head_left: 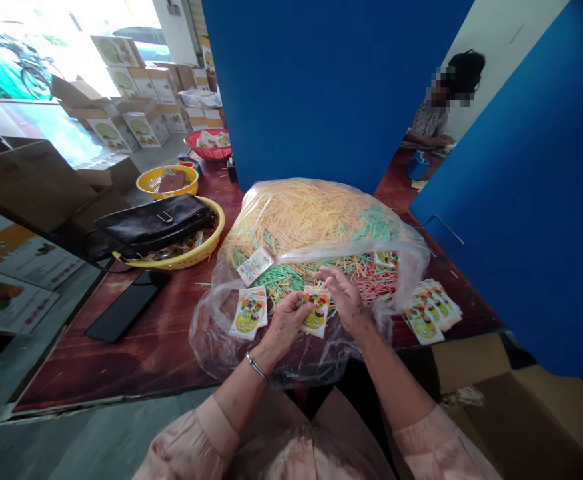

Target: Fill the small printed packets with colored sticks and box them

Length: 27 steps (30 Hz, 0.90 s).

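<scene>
My left hand [286, 321] pinches a small printed packet [316, 320] with a yellow cartoon picture, upright near the table's front. Close to the packet's right side, my right hand [345, 303] has its fingers partly spread and nothing visible in them. Both hands are over the front of a big clear plastic bag [211, 327] full of thin sticks [306, 207] in yellow, green and red. Similar packets [249, 313] lie on the bag left of my hands. Another bundle [255, 265] rests on the sticks, and a packet [386, 259] lies at the right.
A fanned pile of packets [431, 310] lies at the right table edge. To the left are a black phone [126, 307] and a black handbag [156, 220] on a yellow basket [211, 247]. Blue partitions [311, 87] stand behind and right. Another person [436, 120] sits beyond. An open carton [471, 360] is below right.
</scene>
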Motion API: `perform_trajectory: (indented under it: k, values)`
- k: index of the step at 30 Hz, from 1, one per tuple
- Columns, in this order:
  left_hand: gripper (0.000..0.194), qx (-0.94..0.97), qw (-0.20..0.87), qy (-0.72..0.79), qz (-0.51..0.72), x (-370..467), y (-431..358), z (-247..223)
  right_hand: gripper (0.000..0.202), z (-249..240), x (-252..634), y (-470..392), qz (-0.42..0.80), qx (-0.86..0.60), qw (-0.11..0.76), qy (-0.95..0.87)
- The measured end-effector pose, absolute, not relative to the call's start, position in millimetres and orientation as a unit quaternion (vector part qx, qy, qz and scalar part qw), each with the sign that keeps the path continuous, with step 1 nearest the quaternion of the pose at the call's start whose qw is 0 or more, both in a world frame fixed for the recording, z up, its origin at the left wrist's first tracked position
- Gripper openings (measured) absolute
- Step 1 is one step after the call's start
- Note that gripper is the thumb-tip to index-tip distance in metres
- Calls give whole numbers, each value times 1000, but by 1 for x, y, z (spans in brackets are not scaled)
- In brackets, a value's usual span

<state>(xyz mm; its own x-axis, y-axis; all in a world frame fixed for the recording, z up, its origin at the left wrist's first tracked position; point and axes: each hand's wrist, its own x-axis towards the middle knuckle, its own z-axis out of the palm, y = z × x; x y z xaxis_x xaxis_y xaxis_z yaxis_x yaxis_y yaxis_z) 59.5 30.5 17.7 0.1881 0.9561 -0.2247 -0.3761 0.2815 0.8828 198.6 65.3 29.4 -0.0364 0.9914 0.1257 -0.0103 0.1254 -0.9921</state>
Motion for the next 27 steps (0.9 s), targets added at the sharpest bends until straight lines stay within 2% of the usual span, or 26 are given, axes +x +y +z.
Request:
perform_trajectory:
  k: [2, 4, 8, 12, 17, 19, 21, 23, 25, 27]
  values:
    - [32, 360, 673, 422, 489, 59, 31, 17, 31, 36, 197, 60, 479, -437, 455, -610]
    - [30, 374, 655, 434, 494, 58, 32, 15, 30, 38, 193, 55, 465, -417, 438, -646]
    - [26, 363, 627, 455, 518, 60, 33, 14, 43, 30, 183, 41, 483, -428, 532, -548]
    - [31, 372, 625, 449, 520, 67, 27, 26, 30, 26, 188, 20, 480, -486, 550, -481]
    - [37, 451, 575, 475, 490, 58, 18, 38, 24, 32, 270, 5, 280, -632, 596, -409]
    - [37, 459, 528, 514, 496, 41, 17, 33, 25, 25, 321, 6, 173, -705, 544, -421]
    - [34, 476, 455, 574, 487, 18, 16, 25, 28, 12, 367, 10, 72, -774, 455, -435]
    - [26, 511, 359, 629, 463, -8, 14, 19, 31, 1, 394, 18, -8, -788, 374, -490]
    - [19, 556, 264, 668, 419, -29, 13, 16, 34, -1, 394, 29, -96, -760, 349, -541]
    - [19, 589, 178, 707, 349, -43, 13, 16, 31, 7, 368, 41, -112, -704, 365, -598]
